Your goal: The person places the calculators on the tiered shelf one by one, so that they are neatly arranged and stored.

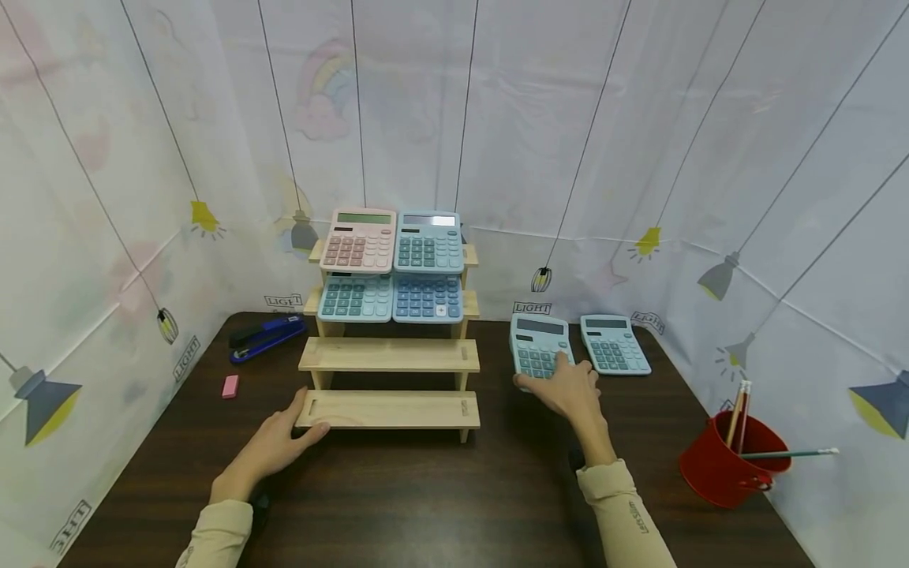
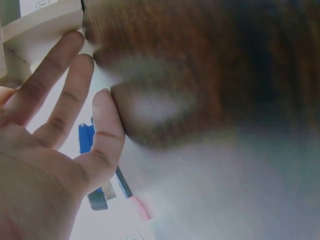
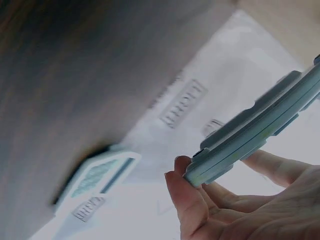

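A light blue calculator (image 1: 541,347) is in my right hand (image 1: 574,392), tilted above the table right of the rack. In the right wrist view the calculator (image 3: 265,125) shows edge-on, fingers and thumb on opposite sides of it. My left hand (image 1: 273,444) touches the left end of the lowest step of a wooden stepped rack (image 1: 390,409); its thumb lies at the front edge. The left wrist view shows extended fingers (image 2: 64,117) beside the wood. A pink calculator (image 1: 358,241) and a light blue calculator (image 1: 429,243) stand on the top step, two bluish calculators (image 1: 428,300) one step lower.
Another light blue calculator (image 1: 615,345) lies at the back right. A red bucket (image 1: 724,469) with pencils stands at the right edge. At left are a blue stapler (image 1: 270,339) and a pink eraser (image 1: 230,386). A printed white curtain (image 1: 533,118) surrounds the dark table (image 1: 426,505).
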The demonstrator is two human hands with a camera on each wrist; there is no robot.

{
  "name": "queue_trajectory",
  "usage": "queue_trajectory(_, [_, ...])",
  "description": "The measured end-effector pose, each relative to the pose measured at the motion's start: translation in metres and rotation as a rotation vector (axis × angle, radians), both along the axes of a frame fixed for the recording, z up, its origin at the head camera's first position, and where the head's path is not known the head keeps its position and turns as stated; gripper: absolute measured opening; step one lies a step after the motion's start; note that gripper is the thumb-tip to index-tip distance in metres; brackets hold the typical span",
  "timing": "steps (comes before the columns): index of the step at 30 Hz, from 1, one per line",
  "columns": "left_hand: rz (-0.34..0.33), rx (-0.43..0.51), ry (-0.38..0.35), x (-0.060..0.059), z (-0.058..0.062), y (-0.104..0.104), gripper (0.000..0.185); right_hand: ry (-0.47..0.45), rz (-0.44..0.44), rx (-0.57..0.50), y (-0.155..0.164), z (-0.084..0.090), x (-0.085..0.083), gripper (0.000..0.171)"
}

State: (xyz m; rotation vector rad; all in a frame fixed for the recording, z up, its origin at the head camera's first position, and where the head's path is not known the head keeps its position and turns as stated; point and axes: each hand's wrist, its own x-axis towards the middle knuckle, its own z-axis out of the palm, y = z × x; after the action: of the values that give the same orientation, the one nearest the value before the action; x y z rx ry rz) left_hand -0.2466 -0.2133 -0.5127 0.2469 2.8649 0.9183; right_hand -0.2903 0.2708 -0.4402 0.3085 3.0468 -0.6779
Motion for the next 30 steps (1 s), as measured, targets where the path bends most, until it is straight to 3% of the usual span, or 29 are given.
queue_trajectory(6, [-0.003, -0.006, 0.014, 0.000, 0.000, 0.000, 0.102, 0.044, 0.022, -0.033, -0.018, 0.023, 0.022, 0.117])
queue_trajectory(12, [-0.003, -0.006, 0.023, 0.000, 0.000, 0.000, 0.102, 0.078, 0.069, -0.017, -0.033, 0.033, 0.037, 0.115])
queue_trajectory(20, [-0.007, -0.010, 0.026, 0.001, -0.001, 0.001, 0.102, 0.094, 0.103, -0.002, -0.050, 0.032, 0.046, 0.114])
queue_trajectory(30, [-0.001, 0.003, 0.004, 0.001, -0.001, 0.000, 0.102, 0.127, 0.146, 0.091, -0.070, 0.023, 0.048, 0.105])
